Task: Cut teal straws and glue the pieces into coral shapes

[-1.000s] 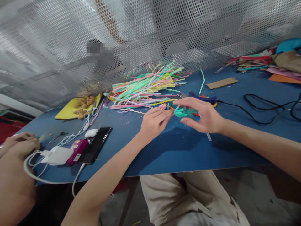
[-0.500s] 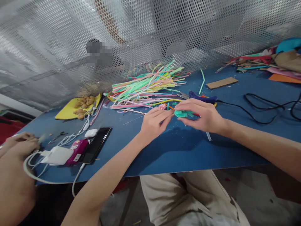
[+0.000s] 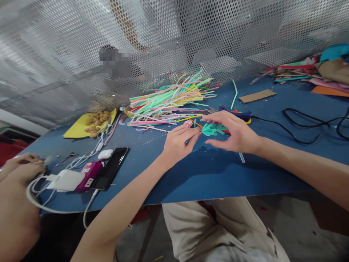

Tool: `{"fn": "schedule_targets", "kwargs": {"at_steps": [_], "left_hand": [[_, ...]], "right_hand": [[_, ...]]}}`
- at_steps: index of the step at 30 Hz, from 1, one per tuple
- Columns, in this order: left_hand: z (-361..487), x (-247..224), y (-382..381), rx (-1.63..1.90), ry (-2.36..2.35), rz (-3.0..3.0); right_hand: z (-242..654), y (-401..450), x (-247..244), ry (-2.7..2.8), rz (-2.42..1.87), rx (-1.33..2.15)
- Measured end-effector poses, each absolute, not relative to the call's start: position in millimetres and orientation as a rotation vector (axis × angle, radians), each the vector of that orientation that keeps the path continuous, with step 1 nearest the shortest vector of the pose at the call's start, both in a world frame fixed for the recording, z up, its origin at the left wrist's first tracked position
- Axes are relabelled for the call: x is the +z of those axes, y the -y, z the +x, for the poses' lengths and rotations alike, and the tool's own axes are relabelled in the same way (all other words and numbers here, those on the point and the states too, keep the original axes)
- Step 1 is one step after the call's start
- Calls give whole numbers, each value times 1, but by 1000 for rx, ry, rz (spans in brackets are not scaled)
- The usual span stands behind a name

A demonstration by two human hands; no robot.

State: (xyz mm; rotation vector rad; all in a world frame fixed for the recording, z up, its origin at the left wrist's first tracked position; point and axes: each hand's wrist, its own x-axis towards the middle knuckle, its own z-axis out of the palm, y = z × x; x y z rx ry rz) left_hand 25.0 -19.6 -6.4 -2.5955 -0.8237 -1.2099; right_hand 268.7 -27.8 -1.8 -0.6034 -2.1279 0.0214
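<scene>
Pinched between the fingers of my left hand [image 3: 180, 141] is the base of a teal pipe-cleaner flower [image 3: 211, 128], its strips fanning out to the right. A thin stick runs out on the left side of that hand. My right hand [image 3: 234, 131] is open around the flower, thumb below and fingers above, apart from it. Just beyond my left hand lies a small pink fuzzy piece [image 3: 188, 124]. A blue-handled glue gun [image 3: 240, 115] with a black cord rests behind my right hand, partly hidden by it.
A heap of coloured pipe cleaners [image 3: 169, 98] lies at the back. On the left are a yellow tray [image 3: 73, 128] with brown lumps, a phone [image 3: 113, 169], a purple power strip [image 3: 89, 174] and another person's hand [image 3: 24, 167]. A cardboard strip [image 3: 257, 96] lies back right.
My right hand has opened and let go of the teal strips, which now spread out wider. My left hand keeps its pinch in the same place.
</scene>
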Motion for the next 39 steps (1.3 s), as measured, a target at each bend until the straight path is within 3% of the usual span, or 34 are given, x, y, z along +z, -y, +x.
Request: {"fn": "schedule_targets", "kwargs": {"at_steps": [32, 39], "left_hand": [[23, -6, 22, -1052, 956, -2567], [9, 8, 7, -1020, 1221, -2505]], "right_hand": [[274, 20, -8, 2147, -642, 70], [285, 7, -2, 2125, -699, 34]]}}
